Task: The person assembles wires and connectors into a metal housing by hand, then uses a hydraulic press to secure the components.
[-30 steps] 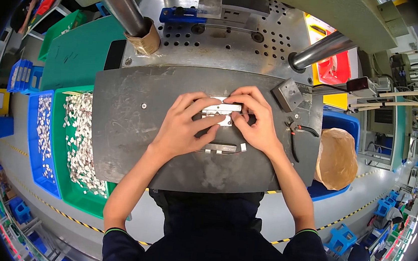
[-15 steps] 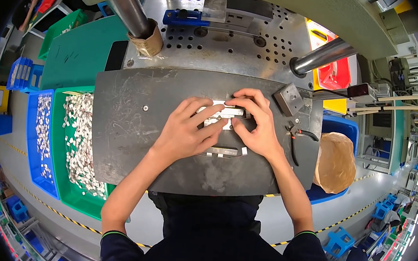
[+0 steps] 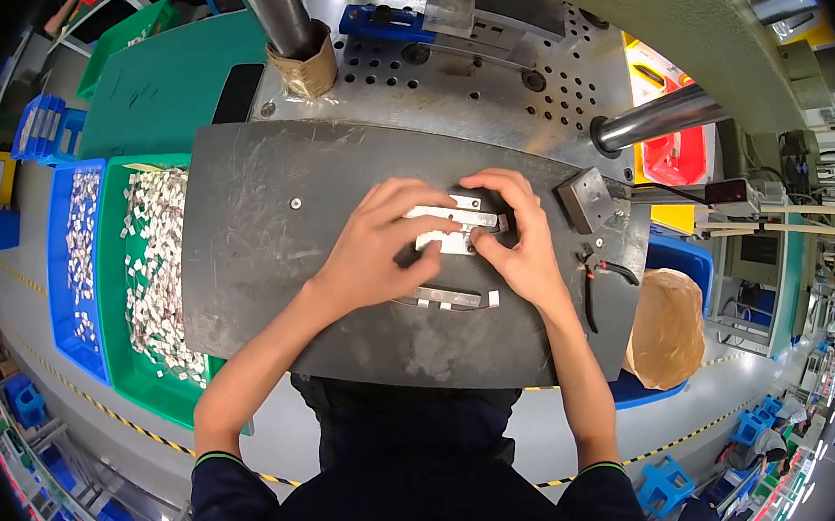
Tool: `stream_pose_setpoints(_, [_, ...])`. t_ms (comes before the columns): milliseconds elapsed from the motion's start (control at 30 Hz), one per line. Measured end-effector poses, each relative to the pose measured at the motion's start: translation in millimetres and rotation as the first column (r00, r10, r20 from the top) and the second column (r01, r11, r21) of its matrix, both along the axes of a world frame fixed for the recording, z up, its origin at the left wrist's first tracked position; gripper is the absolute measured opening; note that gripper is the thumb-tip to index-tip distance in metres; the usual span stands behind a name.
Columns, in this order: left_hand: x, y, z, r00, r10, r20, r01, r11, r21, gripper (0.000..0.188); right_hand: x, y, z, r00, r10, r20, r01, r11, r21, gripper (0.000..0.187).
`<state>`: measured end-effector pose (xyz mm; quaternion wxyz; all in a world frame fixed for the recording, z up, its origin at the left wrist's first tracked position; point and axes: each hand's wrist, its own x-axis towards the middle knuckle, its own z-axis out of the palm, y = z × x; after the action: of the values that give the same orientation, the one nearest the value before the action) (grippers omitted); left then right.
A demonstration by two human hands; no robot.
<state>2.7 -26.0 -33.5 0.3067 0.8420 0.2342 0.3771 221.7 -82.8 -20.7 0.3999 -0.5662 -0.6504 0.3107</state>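
A small silvery metal fixture point(image 3: 447, 243) with a bar across it lies on the dark grey work plate point(image 3: 245, 274). My left hand point(image 3: 374, 241) is over its left side, slightly blurred, with thumb and fingers apart and the fingertips hiding part of the bar. Around the right end curves my right hand point(image 3: 520, 240); its thumb tip rests at the fixture while the index finger is raised behind it. In front of the fixture lies a slim metal strip point(image 3: 454, 297) with small white tabs and a thin wire, partly beside my left fingers.
To the right are a metal block point(image 3: 584, 200) and pliers point(image 3: 593, 287). A green bin point(image 3: 129, 333) and a blue bin point(image 3: 77, 348) hold many small white pieces at left. A paper-lined blue bin point(image 3: 667, 330) stands right. Steel columns point(image 3: 662, 118) rise behind the plate.
My left fingers have lifted and opened off the fixture, baring more of it. My right index finger has risen off its back edge. The view has shifted slightly.
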Motion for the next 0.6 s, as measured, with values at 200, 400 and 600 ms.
stream_pose_setpoints(200, [-4,9,6,0.999,0.049,0.015,-0.043,0.957,-0.288,0.039,0,-12,-6,0.999,0.047,0.003,-0.047,0.989,0.144,0.044])
stream_pose_setpoints(400, [-2,9,4,0.999,0.037,0.01,-0.031,0.944,-0.328,0.034,-7,-13,-6,0.963,0.136,0.234,-0.199,0.942,0.271,0.038])
stream_pose_setpoints(600, [-2,11,3,0.999,0.036,-0.027,-0.042,0.955,-0.295,0.032,-10,-12,-4,0.963,0.112,0.245,-0.175,0.952,0.251,0.035])
